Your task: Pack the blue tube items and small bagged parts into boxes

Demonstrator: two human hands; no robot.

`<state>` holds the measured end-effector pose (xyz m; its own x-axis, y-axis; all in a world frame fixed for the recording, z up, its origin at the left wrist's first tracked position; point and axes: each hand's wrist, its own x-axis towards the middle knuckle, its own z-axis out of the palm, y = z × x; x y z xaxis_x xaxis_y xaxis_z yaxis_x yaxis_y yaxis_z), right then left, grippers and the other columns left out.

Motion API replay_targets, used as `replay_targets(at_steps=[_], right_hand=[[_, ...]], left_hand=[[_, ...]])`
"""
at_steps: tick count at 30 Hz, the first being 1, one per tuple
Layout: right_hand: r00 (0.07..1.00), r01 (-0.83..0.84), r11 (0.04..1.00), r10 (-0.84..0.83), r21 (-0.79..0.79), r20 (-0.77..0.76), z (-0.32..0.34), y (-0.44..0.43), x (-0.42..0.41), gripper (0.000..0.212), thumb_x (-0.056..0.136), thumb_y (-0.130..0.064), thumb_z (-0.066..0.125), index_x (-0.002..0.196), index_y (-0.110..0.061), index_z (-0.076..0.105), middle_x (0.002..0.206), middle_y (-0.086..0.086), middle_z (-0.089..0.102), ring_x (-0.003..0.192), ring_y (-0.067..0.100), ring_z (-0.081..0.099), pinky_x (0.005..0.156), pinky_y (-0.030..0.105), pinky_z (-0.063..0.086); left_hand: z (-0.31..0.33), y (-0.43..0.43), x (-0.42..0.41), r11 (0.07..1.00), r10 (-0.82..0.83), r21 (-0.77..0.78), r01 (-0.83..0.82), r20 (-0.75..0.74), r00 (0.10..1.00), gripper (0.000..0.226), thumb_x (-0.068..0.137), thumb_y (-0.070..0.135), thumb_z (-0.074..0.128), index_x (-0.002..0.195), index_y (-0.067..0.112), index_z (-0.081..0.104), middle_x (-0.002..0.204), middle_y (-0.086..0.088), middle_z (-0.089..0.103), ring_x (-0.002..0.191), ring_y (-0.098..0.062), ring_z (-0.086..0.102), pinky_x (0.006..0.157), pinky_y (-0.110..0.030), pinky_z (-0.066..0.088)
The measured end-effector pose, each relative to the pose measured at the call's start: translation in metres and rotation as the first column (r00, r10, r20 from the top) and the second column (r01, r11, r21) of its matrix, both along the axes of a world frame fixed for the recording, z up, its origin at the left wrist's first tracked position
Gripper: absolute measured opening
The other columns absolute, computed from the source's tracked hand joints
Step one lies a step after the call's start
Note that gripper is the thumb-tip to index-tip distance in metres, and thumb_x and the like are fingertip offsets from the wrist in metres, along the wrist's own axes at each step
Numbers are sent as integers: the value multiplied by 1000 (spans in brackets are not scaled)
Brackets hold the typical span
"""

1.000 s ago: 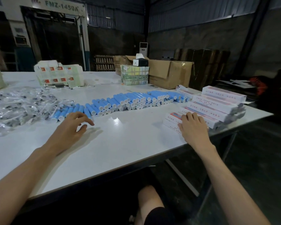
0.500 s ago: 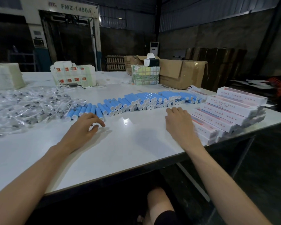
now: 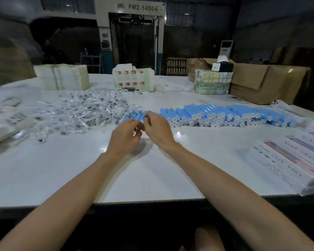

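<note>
- While the right hand [image 3: 156, 128] pinches the endmost blue tube [image 3: 146, 117], lift it straight up — no dragging its neighbours.
- Fingers of the left hand [image 3: 126, 135] are curled — what they hold, I cannot tell.

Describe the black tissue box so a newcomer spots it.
At the far right of the white table stands a brown cardboard box. Just left of it is a green-and-yellow stack, with the tissue box on top. It's the only black thing there, white paper poking out.

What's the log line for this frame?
left hand: left end of blue tubes, grip unclear | right hand: beside it, grip unclear | bagged parts: untouched | boxes: untouched
</note>
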<state>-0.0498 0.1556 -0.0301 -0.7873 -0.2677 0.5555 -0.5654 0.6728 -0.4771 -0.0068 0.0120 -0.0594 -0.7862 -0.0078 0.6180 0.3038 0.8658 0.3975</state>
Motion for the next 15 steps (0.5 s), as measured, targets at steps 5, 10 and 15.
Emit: replay_targets(at_steps=[5, 10, 15], right_hand=[[991, -52, 974, 77, -222, 106, -32, -25, -16, 20, 106, -20, 49, 95, -8, 61, 83, 8, 68, 78, 28, 63, 73, 49, 51], [985, -124, 968, 147, -216, 94, -47, -20, -32, 19, 105, -19, 52, 89, -12, 62, 75, 3, 66, 70, 22, 61, 68, 44, 50], [970, -155, 949, 199, -275, 141, -52, -22, -38, 19, 104, -20, 53, 89, -15, 65, 75, 3, 67, 70, 21, 65, 61, 37, 48]], left_hand=[[9, -10, 1, 993, 116, -35, -112, 132, 985, 15, 97, 15, 61, 99, 23, 74, 103, 3, 70, 101, -22, 64, 83, -43, 55], [29, -43, 8, 972, 235, -57, -228, 252, 939, 23, 98, 18, 59, 117, 22, 70, 107, 5, 74, 106, -24, 67, 87, -42, 56], [39, -128, 39, 832, 549, -225, -507, 200, 812, 34, 103, 20, 61, 136, 14, 61, 129, -12, 70, 122, -35, 61, 91, -46, 53]])
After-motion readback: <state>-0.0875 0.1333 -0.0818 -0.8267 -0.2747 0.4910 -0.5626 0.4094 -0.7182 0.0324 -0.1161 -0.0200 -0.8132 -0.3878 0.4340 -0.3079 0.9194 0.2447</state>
